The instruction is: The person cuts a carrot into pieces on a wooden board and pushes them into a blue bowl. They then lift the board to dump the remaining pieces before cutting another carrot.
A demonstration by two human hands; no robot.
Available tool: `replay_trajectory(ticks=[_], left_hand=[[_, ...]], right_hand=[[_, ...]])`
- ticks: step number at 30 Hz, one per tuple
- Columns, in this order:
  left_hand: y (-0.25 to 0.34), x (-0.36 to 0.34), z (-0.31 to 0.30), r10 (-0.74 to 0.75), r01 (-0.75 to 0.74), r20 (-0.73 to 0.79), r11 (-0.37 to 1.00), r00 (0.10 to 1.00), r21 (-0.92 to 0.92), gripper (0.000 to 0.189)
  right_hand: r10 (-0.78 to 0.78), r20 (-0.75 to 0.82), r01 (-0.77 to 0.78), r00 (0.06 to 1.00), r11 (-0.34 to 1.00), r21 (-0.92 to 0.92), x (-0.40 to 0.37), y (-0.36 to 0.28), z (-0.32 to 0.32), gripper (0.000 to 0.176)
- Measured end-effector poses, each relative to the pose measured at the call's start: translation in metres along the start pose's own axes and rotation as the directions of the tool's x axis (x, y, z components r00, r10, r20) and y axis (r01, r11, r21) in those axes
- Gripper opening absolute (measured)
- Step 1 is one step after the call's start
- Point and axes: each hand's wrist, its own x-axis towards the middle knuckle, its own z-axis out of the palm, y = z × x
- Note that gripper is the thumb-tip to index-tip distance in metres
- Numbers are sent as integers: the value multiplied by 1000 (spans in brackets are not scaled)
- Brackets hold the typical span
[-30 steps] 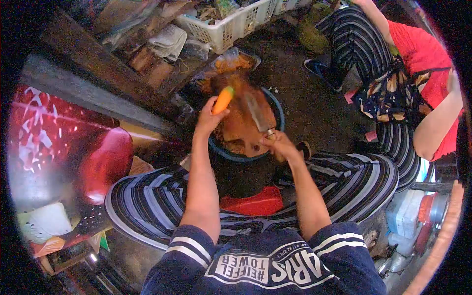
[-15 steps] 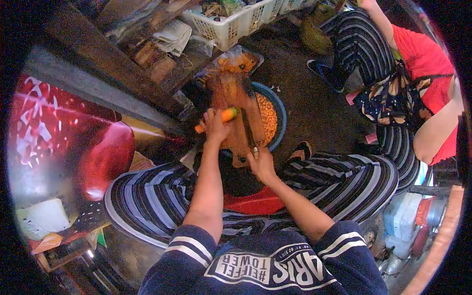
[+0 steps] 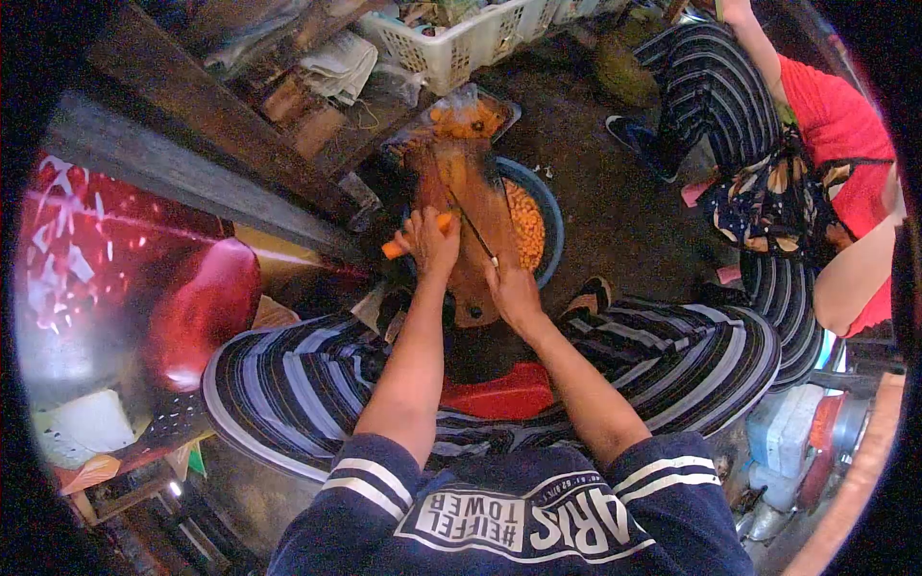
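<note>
Carrot (image 3: 394, 250) ptly behind L fingers (image 3: 416, 228)

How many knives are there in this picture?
1: a knife in the person's right hand, its blade over the wooden board. Others may be hidden from this view.

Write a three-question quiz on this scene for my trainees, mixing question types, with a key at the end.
1. Which hand holds the knife over the wooden board? (a) the left (b) the right (c) neither
2. True or false: small orange pieces lie in the blue basin.
3. Fill in the blank: the left hand grips an orange ______.

Key: 1. b, the right hand; 2. true; 3. carrot.
</note>
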Motion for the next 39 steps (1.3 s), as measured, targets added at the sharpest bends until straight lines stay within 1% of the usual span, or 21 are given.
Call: replay_trajectory(ticks=[1, 2, 3, 4, 10, 13, 15, 19, 21, 22, 24, 25, 27, 28, 30, 31, 33, 35, 36, 37, 39], left_hand=[[0, -1, 0, 6, -5, -27, 1000, 1000, 9, 33], [1, -1, 0, 12, -11, -55, 1000, 998, 18, 33], [2, 0, 0, 13, -12, -55, 1000, 998, 17, 33], [2, 1, 0, 2, -1, -40, 1000, 999, 20, 33], [3, 1, -2, 8, -7, -26, 999, 1000, 31, 34], [3, 1, -1, 14, -13, -31, 1000, 999, 24, 34], [1, 2, 0, 26, -25, -44, 999, 999, 23, 35], [0, 4, 5, 29, -28, -40, 999, 999, 29, 36], [-2, 6, 6, 32, -31, -50, 999, 998, 32, 36], [-1, 6, 6, 31, -30, -50, 999, 998, 29, 36], [1, 7, 6, 33, -31, -54, 999, 998, 26, 36], [2, 6, 7, 24, -24, -49, 1000, 998, 19, 36], [2, 3, 4, 20, -19, -47, 1000, 999, 21, 36], [3, 1, 1, 14, -13, -22, 999, 1000, 37, 37], [3, 7, 1, 7, -6, -6, 999, 1000, 52, 38], [2, 6, 4, -12, 11, 13, 999, 1000, 35, 38], [2, 10, 5, -27, 26, 22, 1000, 999, 16, 38], [2, 11, 1, -62, 67, 120, 997, 991, -36, 35], [-1, 13, 3, -62, 67, 119, 997, 991, -39, 35], [-4, 14, 4, -71, 82, 166, 995, 984, -59, 34], [-5, 11, 3, -80, 99, 218, 992, 973, -77, 35]], right_hand=[[1, 1, -1, 1000, 1000, 0, -1, 1, 2, 33], [-33, -49, 33, 998, 999, 7, -1, 3, 5, 33], [-67, -100, 69, 993, 998, 12, -2, 3, 6, 33], [-67, -100, 69, 993, 998, 12, -1, 3, 6, 33], [13, 33, -12, 999, 999, -33, 3, 3, 8, 33], [-34, 6, 34, 999, 999, 9, 6, 7, 13, 31], [-123, -102, 127, 987, 991, 35, 10, 8, 19, 27], [-126, -160, 145, 979, 983, 109, 21, -1, 25, 24], [-27, -16, 27, 1000, 1000, 14, 23, -5, 21, 25], [-29, -18, 29, 999, 999, 15, 26, -6, 23, 25], [-69, -120, 75, 990, 996, 53, 32, -6, 28, 28], [-69, -122, 76, 990, 996, 56, 38, -5, 32, 28], [-28, -30, 24, 999, 992, -121, 51, -4, 41, 25], [-34, -34, 30, 999, 993, -118, 54, -2, 48, 25], [-109, -166, 90, 980, 989, -116, 59, -4, 54, 36], [-106, -166, 87, 980, 989, -118, 54, -3, 52, 36], [-46, -39, 43, 998, 996, -74, 48, -6, 40, 37], [-54, -44, 53, 998, 998, -13, 34, -6, 28, 35], [-64, -47, 66, 997, 997, 45, 32, -4, 23, 33], [-65, -46, 67, 997, 997, 42, 33, -4, 20, 33], [-37, -86, 54, 996, 975, 214, 41, -1, 16, 29]])
